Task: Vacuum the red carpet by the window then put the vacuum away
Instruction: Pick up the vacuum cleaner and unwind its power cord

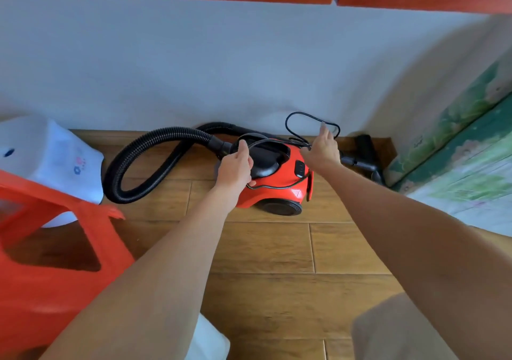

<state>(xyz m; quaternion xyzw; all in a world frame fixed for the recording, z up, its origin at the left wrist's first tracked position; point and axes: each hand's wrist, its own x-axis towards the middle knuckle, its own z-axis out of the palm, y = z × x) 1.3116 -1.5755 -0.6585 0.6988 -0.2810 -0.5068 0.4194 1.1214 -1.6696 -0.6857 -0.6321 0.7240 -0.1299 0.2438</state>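
Blur over the right hand (322,149) where it meets the cord (304,114) loop: pinch or touch, can't tell. The left hand (235,170) covers the vacuum (277,190) at its near corner, whatever it holds hidden underneath. And the red stool (55,290) runs off the left edge.

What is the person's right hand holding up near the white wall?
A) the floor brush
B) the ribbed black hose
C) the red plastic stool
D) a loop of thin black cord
D: the right hand lifts a loop of thin black cord above the red vacuum, while the ribbed hose and the floor brush lie apart from that hand.
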